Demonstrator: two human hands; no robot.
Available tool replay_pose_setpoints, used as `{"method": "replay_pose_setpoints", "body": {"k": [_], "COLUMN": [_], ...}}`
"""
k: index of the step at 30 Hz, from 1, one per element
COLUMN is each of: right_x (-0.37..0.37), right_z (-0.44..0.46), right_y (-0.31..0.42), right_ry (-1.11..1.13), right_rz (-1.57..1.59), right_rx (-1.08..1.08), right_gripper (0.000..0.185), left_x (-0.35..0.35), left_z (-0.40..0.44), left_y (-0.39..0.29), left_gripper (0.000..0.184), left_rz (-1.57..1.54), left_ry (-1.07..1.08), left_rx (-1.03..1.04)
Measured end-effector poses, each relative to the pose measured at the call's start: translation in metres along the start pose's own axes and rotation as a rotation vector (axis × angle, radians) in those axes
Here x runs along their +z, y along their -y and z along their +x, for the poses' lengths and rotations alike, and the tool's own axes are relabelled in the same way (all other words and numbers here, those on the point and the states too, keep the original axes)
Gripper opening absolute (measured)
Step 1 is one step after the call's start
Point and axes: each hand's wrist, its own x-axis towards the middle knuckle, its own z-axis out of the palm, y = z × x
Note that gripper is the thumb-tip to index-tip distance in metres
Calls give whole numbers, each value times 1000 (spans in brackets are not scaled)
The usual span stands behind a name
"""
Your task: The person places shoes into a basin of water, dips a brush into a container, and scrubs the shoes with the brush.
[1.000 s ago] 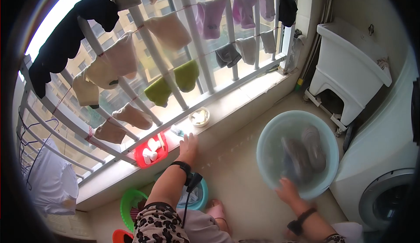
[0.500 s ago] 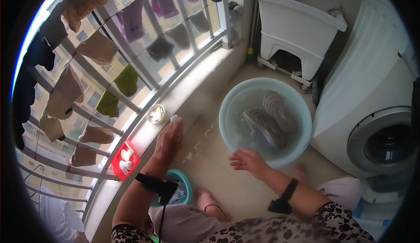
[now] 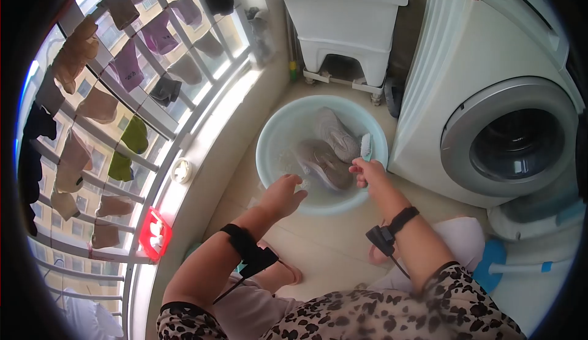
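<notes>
On the far left I see dark socks (image 3: pixel 32 135) hung along the window bars, then green socks (image 3: pixel 135 135) and purple socks (image 3: pixel 127 66) on the lines beside them. Below, a red basket (image 3: pixel 145 237) with white items in it sits on the ledge (image 3: pixel 214 119); further along the same ledge is a small bowl (image 3: pixel 190 171) with pale pieces inside.

Next I have the left hand (image 3: pixel 282 197), by the near-left rim of the basin (image 3: pixel 262 150). It is half open, fingers bent and thumb apart, and I see nothing in its grasp; I can't tell whether it touches the rim. Two grey shoes (image 3: pixel 326 164) lie side by side in the basin's cloudy water. Beyond the basin stands the white sink (image 3: pixel 340 25).

At the basin's right side I see the brush (image 3: pixel 366 147), bristle end up and away from the wearer, just beside the farther shoe. The right hand (image 3: pixel 369 173) is closed around its handle, fingers curled in. On the far right is the washer (image 3: pixel 422 126), its round door shut.
</notes>
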Motion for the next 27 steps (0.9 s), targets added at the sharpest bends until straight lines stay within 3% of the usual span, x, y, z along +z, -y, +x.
{"method": "replay_pose_setpoints", "body": {"k": [2, 3, 6, 7, 10, 12, 13, 15, 16, 18, 21, 24, 25, 27], "right_x": [-23, -26, -4, 5, 24, 30, 32, 36, 38, 36, 18, -4, 14, 10], "right_z": [17, 24, 27, 26, 39, 55, 62, 75, 82, 94, 116, 134, 109, 104], "right_y": [-22, -30, -37, -27, -31, -28, -33, -38, -44, -61, -83, -92, -57, -61], "right_ry": [-43, -73, -263, -201, -193, -115, -99, -48, -64, -98, -66, 94, 29, 109], "right_rz": [-148, -290, -970, -1133, -1334, -1431, -1467, -1524, -1532, -1553, -1330, -667, -635, -410], "right_rx": [-79, -124, -361, -292, -385, -288, -284, -245, -247, -250, -266, 45, 320, 352], "right_gripper": [18, 31, 50, 67, 75, 86, 88, 98, 98, 100, 95, 80, 59, 46], "left_x": [15, 18, 47, 66, 155, 207, 218, 233, 239, 183, 212, 198, 174, 147], "left_z": [1, 5, 28, 37, 69, 84, 91, 106, 113, 115, 131, 118, 113, 112], "left_y": [10, 16, 41, 56, 123, 152, 151, 146, 142, 91, 127, 144, 128, 114], "left_gripper": [40, 42, 44, 35, 25, 23, 34, 36, 37, 26, 10, 4, 9, 9], "left_rz": [96, 147, 6, -17, -469, -729, -824, -1009, -1101, -1273, -1301, -2214, -2321, -2021], "left_ry": [272, 399, 369, 294, 118, 25, 53, 19, -11, -102, 8, 103, 19, -16], "left_rx": [-49, -70, -133, -155, -206, -280, -347, -508, -589, -808, -672, -515, -454, -495]}}
